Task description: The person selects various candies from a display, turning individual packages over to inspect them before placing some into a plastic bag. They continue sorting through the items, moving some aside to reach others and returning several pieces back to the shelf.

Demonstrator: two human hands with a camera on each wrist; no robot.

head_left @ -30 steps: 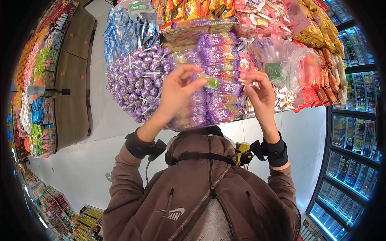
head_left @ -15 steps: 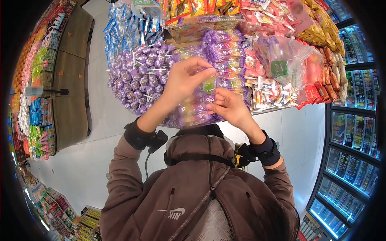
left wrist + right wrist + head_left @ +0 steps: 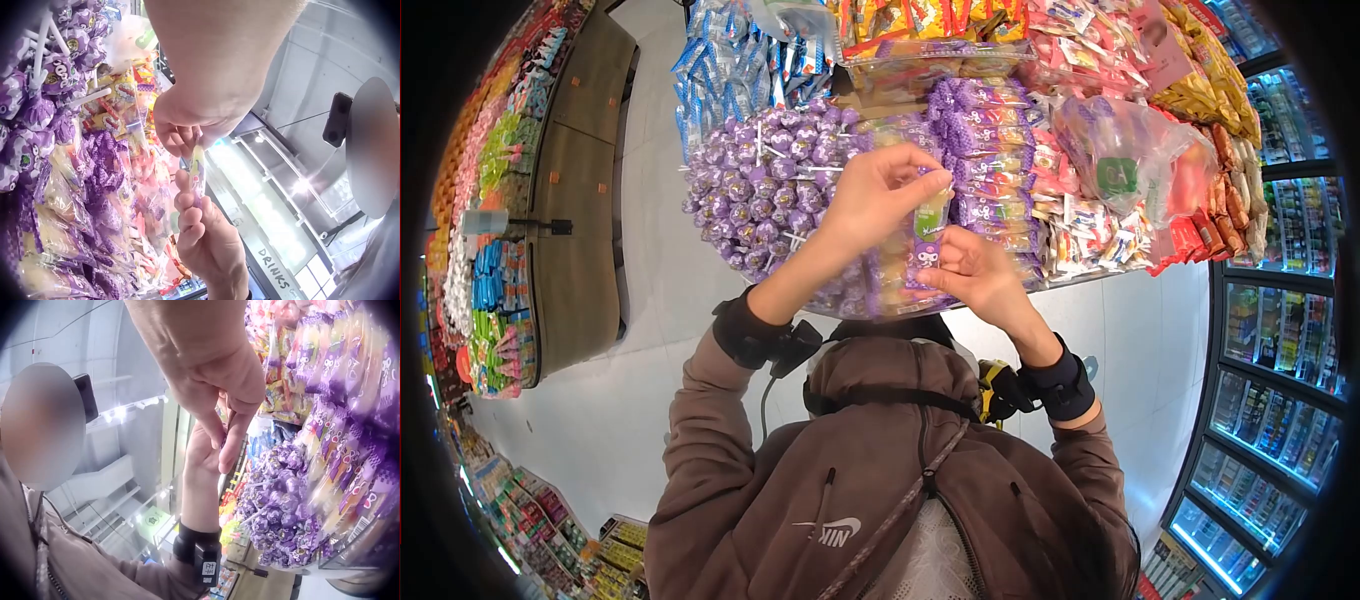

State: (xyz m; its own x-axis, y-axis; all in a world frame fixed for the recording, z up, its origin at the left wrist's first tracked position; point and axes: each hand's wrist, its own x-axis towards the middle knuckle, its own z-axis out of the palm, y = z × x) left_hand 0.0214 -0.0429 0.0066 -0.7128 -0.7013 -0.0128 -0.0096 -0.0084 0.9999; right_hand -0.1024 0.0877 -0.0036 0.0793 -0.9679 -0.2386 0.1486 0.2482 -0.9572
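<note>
Shining, slim and oblong, a plastic packet (image 3: 931, 220) is pinched by the left hand (image 3: 880, 197) and right hand (image 3: 978, 273).

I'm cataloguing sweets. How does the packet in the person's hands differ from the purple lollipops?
The packet is long and slim; the lollipops have round heads on white sticks. The packet's wrapper shows a green patch; the lollipops' wrappers are mostly purple. The packet is held between the left hand and the right hand; the lollipops are massed together. Both have purple on their wrappers.
</note>
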